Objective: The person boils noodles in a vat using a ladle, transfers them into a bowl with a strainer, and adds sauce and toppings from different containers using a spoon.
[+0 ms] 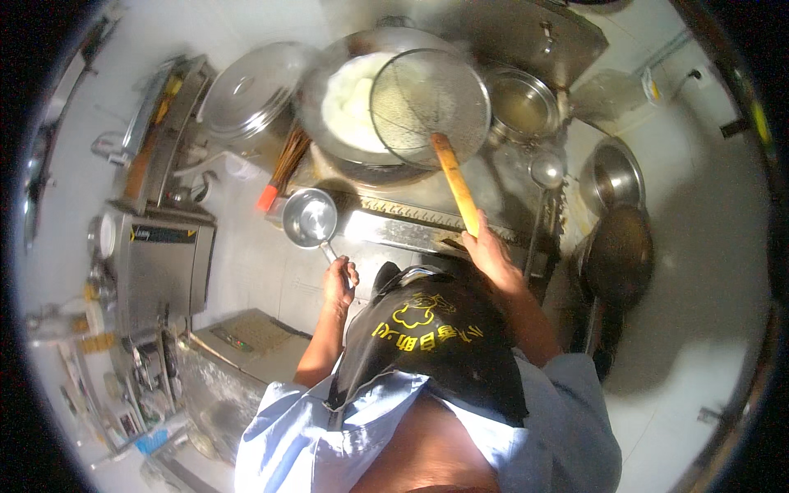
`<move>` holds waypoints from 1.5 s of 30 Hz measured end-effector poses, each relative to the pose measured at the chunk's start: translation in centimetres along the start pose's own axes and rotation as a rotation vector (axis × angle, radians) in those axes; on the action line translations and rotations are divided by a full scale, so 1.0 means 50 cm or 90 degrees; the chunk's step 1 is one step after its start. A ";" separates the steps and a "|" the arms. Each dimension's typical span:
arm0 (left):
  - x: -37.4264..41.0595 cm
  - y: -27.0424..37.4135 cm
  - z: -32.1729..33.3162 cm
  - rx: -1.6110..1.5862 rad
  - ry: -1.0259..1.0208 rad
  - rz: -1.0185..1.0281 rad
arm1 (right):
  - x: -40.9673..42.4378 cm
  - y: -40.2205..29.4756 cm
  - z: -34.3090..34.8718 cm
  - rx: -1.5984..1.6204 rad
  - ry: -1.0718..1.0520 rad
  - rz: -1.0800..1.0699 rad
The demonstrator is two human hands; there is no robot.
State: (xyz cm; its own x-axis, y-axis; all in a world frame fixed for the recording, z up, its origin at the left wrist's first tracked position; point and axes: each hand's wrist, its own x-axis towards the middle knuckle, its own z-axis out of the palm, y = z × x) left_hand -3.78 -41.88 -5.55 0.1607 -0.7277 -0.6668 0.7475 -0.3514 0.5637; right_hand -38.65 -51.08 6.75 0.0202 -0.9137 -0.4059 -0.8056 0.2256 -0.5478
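Note:
My right hand (491, 249) grips the yellow handle (455, 179) of a large round wire-mesh strainer (456, 101). The mesh is over the right side of a big wok (311, 132), which holds a pale, whitish liquid (351, 105); whether the strainer touches it I cannot tell. In my left hand (339, 280) is the handle of a metal saucepan-like ladle (310, 215), held in front of the stove (394, 215), left of the strainer. Its shiny bowl shows only bright reflections, so its contents are unclear.
A metal lid (253, 92) leans left of the wok, near a bamboo brush (286, 160) with a red end. To the right are a metal pot (524, 108) with liquid, a long-handled ladle (546, 171), a steel bowl (610, 175) and a dark pan (618, 252). A steel cabinet (163, 271) stands left.

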 end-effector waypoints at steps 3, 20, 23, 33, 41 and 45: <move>0.004 -0.005 -0.002 0.014 -0.004 0.024 | -0.002 -0.001 -0.008 0.006 -0.008 0.019; -0.004 0.005 0.003 0.033 0.000 -0.002 | 0.015 0.029 0.008 -0.016 0.043 -0.077; -0.003 0.006 0.002 0.032 0.004 -0.003 | 0.017 0.034 0.014 -0.033 0.055 -0.086; -0.003 0.006 0.002 0.032 0.007 -0.007 | 0.013 0.025 0.008 -0.027 0.037 -0.058; -0.005 0.006 0.003 0.014 0.011 -0.012 | 0.019 0.026 0.012 -0.024 0.022 -0.038; -0.013 0.008 0.010 0.032 0.017 -0.004 | 0.018 0.024 0.009 -0.042 0.028 -0.042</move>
State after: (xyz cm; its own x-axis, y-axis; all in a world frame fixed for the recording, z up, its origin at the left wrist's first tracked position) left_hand -3.91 -41.84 -4.66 0.1742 -0.7093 -0.6830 0.7149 -0.3858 0.5831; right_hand -39.32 -51.46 5.39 0.0502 -0.9399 -0.3377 -0.8410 0.1426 -0.5218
